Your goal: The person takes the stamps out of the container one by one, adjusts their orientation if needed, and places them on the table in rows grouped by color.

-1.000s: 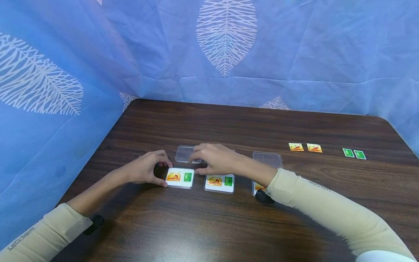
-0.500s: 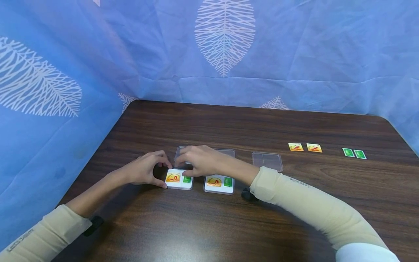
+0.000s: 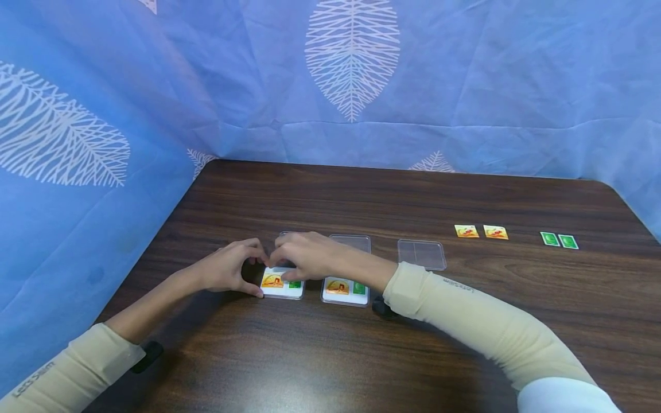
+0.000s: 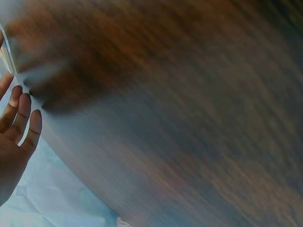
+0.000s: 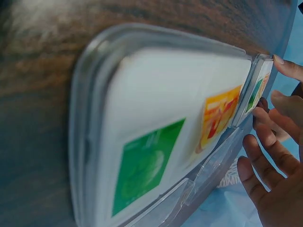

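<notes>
A clear plastic case [image 3: 282, 293] with a white insert bears an orange picture stamp [image 3: 271, 281] and a green stamp [image 3: 295, 284]. My left hand [image 3: 227, 267] holds its left side, thumb at the near corner and a finger at the far corner. My right hand [image 3: 310, 253] reaches over the same case, fingers spread near its far edge. The right thumb hovers over or touches the insert by the green stamp; I cannot tell which. Just right lies a second such case [image 3: 345, 298], large in the right wrist view, partly behind my right wrist.
Clear plastic lids [image 3: 356, 242] lie behind the cases; another lid [image 3: 421, 254] is farther right. Loose orange stamps [image 3: 467, 231] and green stamps [image 3: 549, 239] lie at the table's right. My right sleeve [image 3: 465, 310] crosses above the table. A blue curtain [image 3: 465, 86] hangs behind.
My right hand has moved left from between the two cases to over the leftmost case. The left hand stays at that case's left side.
</notes>
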### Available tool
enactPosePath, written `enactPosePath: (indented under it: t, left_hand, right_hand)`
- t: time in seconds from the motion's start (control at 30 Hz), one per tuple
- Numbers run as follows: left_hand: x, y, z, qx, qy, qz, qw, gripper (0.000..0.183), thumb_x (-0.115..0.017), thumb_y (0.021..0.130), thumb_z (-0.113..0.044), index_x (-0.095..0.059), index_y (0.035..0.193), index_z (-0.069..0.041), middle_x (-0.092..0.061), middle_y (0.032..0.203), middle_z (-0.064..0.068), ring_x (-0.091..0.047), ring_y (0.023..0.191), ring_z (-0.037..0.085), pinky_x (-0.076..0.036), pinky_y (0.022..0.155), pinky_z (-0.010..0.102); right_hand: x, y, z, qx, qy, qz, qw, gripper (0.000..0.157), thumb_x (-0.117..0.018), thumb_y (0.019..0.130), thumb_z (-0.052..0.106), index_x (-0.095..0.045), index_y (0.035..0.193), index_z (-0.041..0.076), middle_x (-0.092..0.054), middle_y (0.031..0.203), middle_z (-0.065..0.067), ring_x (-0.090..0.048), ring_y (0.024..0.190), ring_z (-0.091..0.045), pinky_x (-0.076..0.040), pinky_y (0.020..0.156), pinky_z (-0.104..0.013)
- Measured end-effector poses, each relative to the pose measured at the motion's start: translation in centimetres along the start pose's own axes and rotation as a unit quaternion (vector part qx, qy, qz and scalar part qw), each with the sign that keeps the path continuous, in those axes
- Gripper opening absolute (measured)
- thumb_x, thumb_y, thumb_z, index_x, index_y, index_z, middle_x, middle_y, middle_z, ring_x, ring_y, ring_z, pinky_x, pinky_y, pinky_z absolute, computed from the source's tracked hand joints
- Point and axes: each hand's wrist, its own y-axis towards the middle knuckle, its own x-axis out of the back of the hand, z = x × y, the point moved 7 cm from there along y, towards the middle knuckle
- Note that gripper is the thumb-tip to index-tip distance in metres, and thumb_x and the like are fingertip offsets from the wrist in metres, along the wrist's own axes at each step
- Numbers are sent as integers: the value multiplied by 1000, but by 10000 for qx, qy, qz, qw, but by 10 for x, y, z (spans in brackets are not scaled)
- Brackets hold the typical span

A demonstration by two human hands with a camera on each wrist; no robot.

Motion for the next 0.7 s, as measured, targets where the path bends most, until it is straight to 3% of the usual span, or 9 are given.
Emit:
enactPosePath:
  t: [0.33,0.7]
  left_hand:
    - [1,1,3,74,23,9,10000,50,-96,73,-30,-73,109,-5,-60,108,1,-54,96,19,-48,80,34]
    - [0,0,2,45,6,18,10000,48,-95,74,-31,-74,108,-5,-59,107,1,-54,95,19,-48,82,35]
  right_hand:
    - [-4,5,2,-66,-74,183,9998,32,-75,97,26,-74,127,16,-65,107,1,-55,85,-9,-45,65,-18]
    - [-9,9,6,30,-310,202,9993,32,-76,97,27,-75,127,16,-68,113,0,-59,90,-8,-47,70,-17]
